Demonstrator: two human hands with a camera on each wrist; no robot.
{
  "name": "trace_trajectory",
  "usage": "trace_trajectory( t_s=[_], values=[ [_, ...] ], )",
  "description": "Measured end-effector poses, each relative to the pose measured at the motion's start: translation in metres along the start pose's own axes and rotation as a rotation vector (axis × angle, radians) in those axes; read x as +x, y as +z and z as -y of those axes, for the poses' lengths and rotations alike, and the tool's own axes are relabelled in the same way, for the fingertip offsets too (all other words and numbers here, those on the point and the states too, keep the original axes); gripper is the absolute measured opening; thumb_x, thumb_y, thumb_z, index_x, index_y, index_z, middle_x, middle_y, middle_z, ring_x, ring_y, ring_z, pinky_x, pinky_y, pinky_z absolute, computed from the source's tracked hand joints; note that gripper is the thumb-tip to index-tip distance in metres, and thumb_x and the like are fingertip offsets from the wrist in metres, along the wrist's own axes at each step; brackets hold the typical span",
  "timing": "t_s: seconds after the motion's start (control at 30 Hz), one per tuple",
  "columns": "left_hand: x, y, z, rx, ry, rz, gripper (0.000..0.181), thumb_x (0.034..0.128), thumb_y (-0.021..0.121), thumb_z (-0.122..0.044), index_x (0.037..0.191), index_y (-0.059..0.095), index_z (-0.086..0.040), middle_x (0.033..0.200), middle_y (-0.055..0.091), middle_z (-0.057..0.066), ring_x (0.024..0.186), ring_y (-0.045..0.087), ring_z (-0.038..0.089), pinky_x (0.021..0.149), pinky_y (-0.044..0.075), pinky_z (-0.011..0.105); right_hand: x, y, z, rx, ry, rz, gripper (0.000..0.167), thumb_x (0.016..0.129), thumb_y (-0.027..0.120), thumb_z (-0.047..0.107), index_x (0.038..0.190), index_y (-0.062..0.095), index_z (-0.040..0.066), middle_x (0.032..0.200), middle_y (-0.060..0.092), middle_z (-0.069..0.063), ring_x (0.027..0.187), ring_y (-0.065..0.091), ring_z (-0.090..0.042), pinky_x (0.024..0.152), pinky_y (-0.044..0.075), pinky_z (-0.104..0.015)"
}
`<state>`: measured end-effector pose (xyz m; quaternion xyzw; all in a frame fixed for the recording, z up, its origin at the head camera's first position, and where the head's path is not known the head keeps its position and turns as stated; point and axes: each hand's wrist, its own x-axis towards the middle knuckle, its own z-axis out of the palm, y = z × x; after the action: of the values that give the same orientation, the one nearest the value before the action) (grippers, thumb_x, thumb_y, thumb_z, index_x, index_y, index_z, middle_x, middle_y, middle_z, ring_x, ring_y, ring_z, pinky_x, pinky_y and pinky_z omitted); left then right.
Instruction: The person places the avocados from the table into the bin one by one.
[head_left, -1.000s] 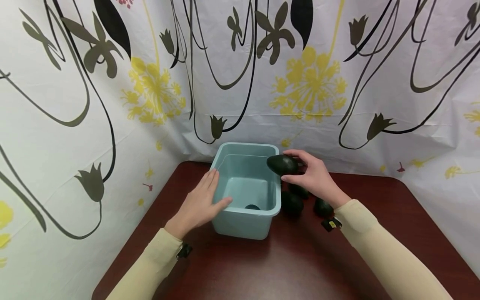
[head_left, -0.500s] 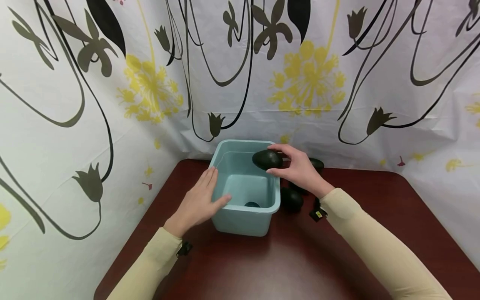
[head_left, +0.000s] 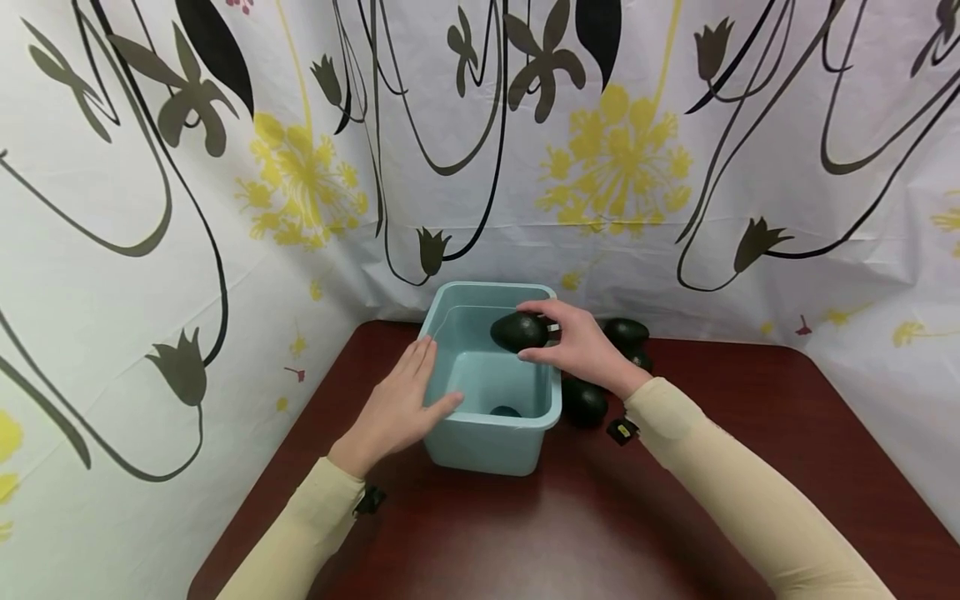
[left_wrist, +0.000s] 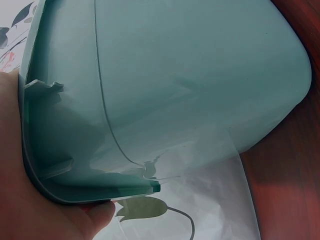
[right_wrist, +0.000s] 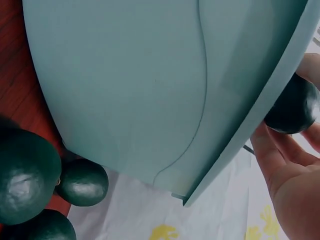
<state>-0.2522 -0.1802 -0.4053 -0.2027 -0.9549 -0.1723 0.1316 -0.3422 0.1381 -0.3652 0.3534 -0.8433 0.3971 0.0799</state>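
Head view: at the centre of the frame, a dark green avocado (head_left: 517, 332) was held over the mouth of a light blue bin (head_left: 483, 450). Its blunt right end was pinched between the thumb and fingers of the right hand (head_left: 577, 343), which were parted only as far as the fruit required. The left hand (head_left: 396, 410) was laid with straight fingers along the bin's left rim; nothing was grasped by it. A dark round object (head_left: 506, 412), judged to be another avocado, was seen low in the bin, partly hidden by the near rim. Loose avocados (head_left: 584, 402) were grouped on the surface (head_left: 480, 542), just right of the bin.

Hazards, as judged: because smooth skin was gripped at one end only, the fruit could be lost early through a slack pinch. If released too high, it could be bruised against the floor of the bin or the piece below. Should the right rim be knocked by the wrist, the bin could be shifted, and the loose avocados set rolling.
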Motion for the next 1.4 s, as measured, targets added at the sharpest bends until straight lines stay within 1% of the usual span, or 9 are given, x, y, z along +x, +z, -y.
trace_trajectory(
  t_s=[0.13,0.2,0.37,0.57,0.83,1.03,1.2,1.4],
  values=[
    [0.000,0.000,0.000,-0.002,-0.001,0.001,0.100,0.0944,0.035,-0.077,0.161,0.017,-0.005,0.167,0.013,0.010,0.153,0.011,0.028,0.116,0.028,0.048,0.001,0.004,0.001,-0.028,0.006,0.028,0.064,0.083,0.082,0.046,0.141,0.053,0.041,0.141,0.050,0.017,0.126,0.050,-0.014,0.093,0.053,-0.040],
    [0.000,0.000,-0.001,-0.003,-0.003,0.004,0.100,0.0943,0.034,-0.077,0.161,0.017,-0.005,0.167,0.013,0.010,0.153,0.010,0.027,0.116,0.028,0.049,0.002,0.006,0.000,-0.051,0.003,0.042,0.064,0.083,0.081,0.046,0.140,0.053,0.041,0.141,0.050,0.016,0.126,0.050,-0.014,0.092,0.053,-0.040],
    [0.000,0.000,0.000,-0.001,-0.005,0.005,0.100,0.0943,0.034,-0.077,0.161,0.017,-0.005,0.167,0.013,0.010,0.153,0.010,0.027,0.116,0.028,0.049,0.006,0.011,-0.001,-0.095,-0.014,0.070,0.065,0.084,0.082,0.044,0.142,0.053,0.038,0.139,0.052,0.014,0.127,0.050,-0.013,0.093,0.052,-0.041],
    [-0.001,-0.001,-0.001,-0.005,-0.005,0.007,0.099,0.0947,0.034,-0.077,0.161,0.017,-0.005,0.167,0.013,0.009,0.153,0.010,0.026,0.117,0.027,0.049,0.009,0.014,0.000,-0.101,-0.030,0.099,0.067,0.083,0.084,0.037,0.143,0.053,0.036,0.136,0.053,0.011,0.125,0.052,-0.014,0.097,0.048,-0.045],
    [-0.001,-0.001,-0.002,-0.006,-0.004,0.009,0.099,0.0949,0.033,-0.077,0.161,0.017,-0.005,0.167,0.013,0.010,0.153,0.010,0.026,0.117,0.026,0.048,0.012,0.018,0.001,-0.134,-0.043,0.134,0.066,0.083,0.085,0.037,0.142,0.056,0.031,0.134,0.055,0.007,0.114,0.057,-0.013,0.088,0.053,-0.040],
    [0.000,0.000,-0.001,-0.006,0.002,0.002,0.098,0.0951,0.034,-0.076,0.160,0.018,-0.005,0.167,0.014,0.010,0.153,0.010,0.027,0.117,0.027,0.049,0.013,0.020,-0.001,-0.159,-0.058,0.140,0.065,0.083,0.084,0.038,0.141,0.057,0.030,0.130,0.056,0.008,0.110,0.057,-0.012,0.086,0.054,-0.040],
    [0.000,-0.001,-0.001,-0.003,0.004,0.000,0.098,0.0950,0.034,-0.077,0.161,0.018,-0.005,0.167,0.014,0.010,0.153,0.010,0.026,0.116,0.028,0.049,0.012,0.019,-0.002,-0.129,-0.070,0.138,0.063,0.084,0.082,0.040,0.141,0.057,0.032,0.129,0.056,0.010,0.111,0.059,-0.013,0.090,0.053,-0.041],
    [0.000,0.000,-0.001,-0.002,0.003,-0.006,0.098,0.0949,0.034,-0.077,0.161,0.019,-0.005,0.167,0.015,0.010,0.153,0.012,0.026,0.116,0.028,0.049,0.009,0.014,-0.001,-0.120,-0.087,0.120,0.062,0.086,0.081,0.041,0.141,0.055,0.034,0.129,0.055,0.012,0.113,0.059,-0.012,0.094,0.051,-0.034]
  ],
)
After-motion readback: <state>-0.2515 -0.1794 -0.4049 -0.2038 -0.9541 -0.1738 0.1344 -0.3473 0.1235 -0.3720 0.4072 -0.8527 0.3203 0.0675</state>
